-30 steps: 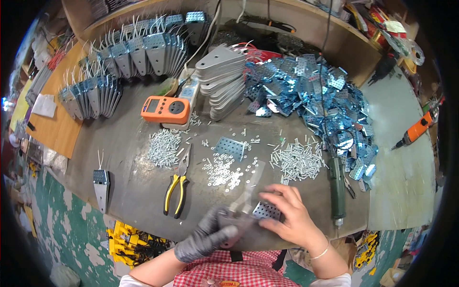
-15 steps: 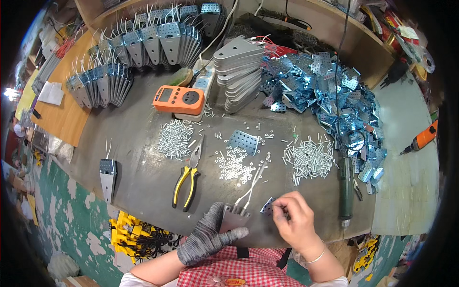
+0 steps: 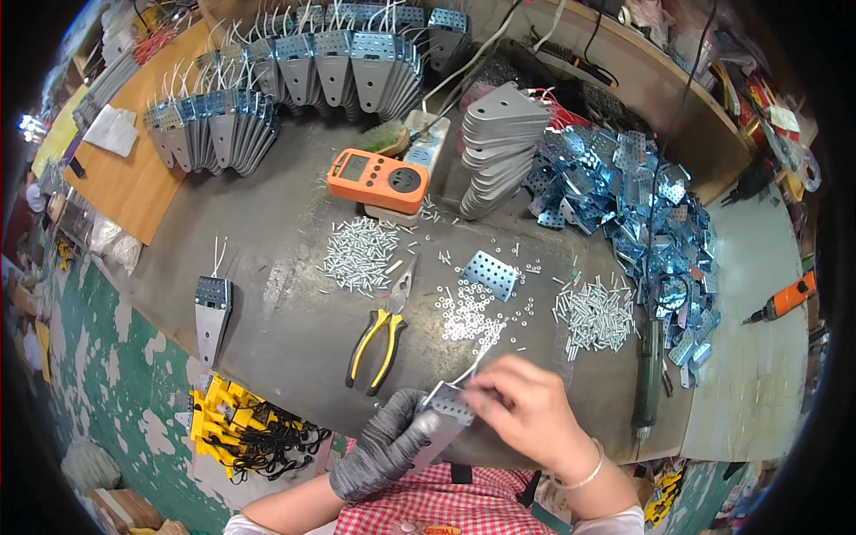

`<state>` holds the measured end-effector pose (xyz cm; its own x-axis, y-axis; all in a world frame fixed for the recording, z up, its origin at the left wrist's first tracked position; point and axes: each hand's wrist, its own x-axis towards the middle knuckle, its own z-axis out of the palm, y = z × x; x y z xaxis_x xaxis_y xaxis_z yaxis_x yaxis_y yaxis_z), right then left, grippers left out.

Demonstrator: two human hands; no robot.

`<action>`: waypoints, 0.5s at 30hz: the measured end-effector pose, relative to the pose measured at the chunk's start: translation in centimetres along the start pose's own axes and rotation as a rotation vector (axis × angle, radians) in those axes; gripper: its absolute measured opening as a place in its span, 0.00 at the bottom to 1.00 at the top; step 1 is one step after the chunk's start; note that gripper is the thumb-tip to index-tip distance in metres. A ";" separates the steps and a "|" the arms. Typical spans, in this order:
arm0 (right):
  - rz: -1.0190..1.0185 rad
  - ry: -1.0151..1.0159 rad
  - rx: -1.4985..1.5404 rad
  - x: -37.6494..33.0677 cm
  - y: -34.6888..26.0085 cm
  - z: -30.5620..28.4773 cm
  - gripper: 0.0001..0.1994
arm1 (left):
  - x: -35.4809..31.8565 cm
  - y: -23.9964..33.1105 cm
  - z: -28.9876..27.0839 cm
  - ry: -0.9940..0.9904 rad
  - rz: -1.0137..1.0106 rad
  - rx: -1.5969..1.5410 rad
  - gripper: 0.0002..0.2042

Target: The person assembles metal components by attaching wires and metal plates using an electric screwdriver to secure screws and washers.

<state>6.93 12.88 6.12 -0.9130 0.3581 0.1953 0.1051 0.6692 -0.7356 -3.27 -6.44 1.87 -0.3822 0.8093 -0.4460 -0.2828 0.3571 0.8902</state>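
Grey metal, the tapered plate is lying gripped in the gloved left hand, fingers wrapped narrow around it, while the bare right hand is pinching its perforated top end. Since half a second ago, both hands are sitting closer together over the plate. Just beyond the fingertips are lying yellow-handled pliers and loose nuts; farther off, an orange meter.
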 end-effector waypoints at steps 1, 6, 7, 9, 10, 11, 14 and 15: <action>0.017 -0.017 -0.009 1.4 0.0 0.1 0.06 | -0.3 -0.6 -0.1 0.043 -0.008 -0.147 0.19; -0.047 0.089 -0.385 8.8 4.2 4.2 0.07 | -0.6 -2.1 -0.9 0.076 -0.038 -0.512 0.23; 0.001 0.028 -0.546 9.5 4.7 4.9 0.08 | -0.7 -2.3 -1.1 0.079 -0.035 -0.529 0.24; 0.056 -0.026 -0.622 10.4 4.6 5.9 0.09 | -1.5 -0.5 -0.9 0.060 -0.049 -0.585 0.23; 0.082 -0.070 -0.636 10.7 4.4 6.0 0.09 | -1.8 0.2 -0.8 0.055 -0.066 -0.642 0.21; 0.088 -0.085 -0.618 10.7 4.7 6.0 0.09 | -1.4 -0.1 -1.0 0.068 -0.055 -0.602 0.25; 0.015 -0.017 -0.479 10.2 5.1 4.4 0.09 | -0.7 0.3 -1.3 0.042 -0.055 -0.702 0.29; 0.025 0.042 -0.435 9.7 5.3 3.5 0.08 | -0.6 -0.2 -1.5 0.065 -0.064 -0.717 0.32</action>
<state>-2.71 17.59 1.87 -0.8920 0.3982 0.2138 0.2919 0.8687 -0.4001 -4.28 -7.66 1.81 -0.3908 0.7595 -0.5200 -0.8056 -0.0089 0.5924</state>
